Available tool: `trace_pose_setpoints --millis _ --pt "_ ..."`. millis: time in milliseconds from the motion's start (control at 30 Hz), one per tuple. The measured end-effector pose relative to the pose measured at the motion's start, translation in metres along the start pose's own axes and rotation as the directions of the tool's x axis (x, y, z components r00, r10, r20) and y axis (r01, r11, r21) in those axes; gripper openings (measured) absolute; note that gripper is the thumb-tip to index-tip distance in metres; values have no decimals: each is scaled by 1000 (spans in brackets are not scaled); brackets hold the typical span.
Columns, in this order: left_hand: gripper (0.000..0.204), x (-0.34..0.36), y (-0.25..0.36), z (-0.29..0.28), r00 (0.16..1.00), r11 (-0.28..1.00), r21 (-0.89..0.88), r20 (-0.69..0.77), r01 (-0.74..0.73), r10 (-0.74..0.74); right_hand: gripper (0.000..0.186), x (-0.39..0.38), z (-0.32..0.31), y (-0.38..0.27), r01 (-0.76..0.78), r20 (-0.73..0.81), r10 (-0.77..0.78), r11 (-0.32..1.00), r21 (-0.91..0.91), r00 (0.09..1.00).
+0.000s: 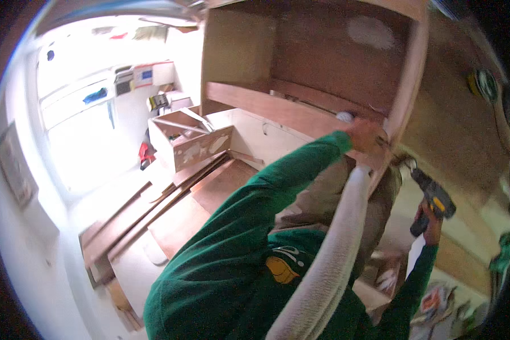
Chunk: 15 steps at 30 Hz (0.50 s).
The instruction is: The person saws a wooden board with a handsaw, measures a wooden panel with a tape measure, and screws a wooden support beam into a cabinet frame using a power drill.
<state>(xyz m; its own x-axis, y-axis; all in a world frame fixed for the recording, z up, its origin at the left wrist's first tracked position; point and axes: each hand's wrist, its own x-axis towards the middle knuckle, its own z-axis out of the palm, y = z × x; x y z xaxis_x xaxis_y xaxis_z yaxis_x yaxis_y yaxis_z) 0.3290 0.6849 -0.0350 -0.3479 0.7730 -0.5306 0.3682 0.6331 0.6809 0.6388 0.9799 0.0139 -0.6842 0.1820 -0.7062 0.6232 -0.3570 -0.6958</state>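
Note:
A cordless drill (434,198) with a black and yellow body is gripped in my right hand (430,224), out to the right of the wooden cabinet (415,73). Its front end points up and left toward the outer face of the cabinet's side. My left hand (368,136) is closed around the cabinet's lower right corner, where the front rail (260,103) meets the upright side. Some of its fingers are hidden. A small white round thing (344,116) lies beside that hand; I cannot make out what it is. A long pale fabric strip (334,243) hangs across my front.
An open wooden drawer box (204,148) holding loose pieces stands left of the cabinet. Several boards (170,226) lie below it. A bright window (76,136) fills the left wall. Assorted items (436,297) lie at the lower right.

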Motion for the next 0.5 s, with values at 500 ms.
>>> trace_pose_setpoints --millis 500 --pt "51 25 -44 46 981 970 240 -173 -47 90 21 -1 12 -33 -151 -8 153 980 128 988"
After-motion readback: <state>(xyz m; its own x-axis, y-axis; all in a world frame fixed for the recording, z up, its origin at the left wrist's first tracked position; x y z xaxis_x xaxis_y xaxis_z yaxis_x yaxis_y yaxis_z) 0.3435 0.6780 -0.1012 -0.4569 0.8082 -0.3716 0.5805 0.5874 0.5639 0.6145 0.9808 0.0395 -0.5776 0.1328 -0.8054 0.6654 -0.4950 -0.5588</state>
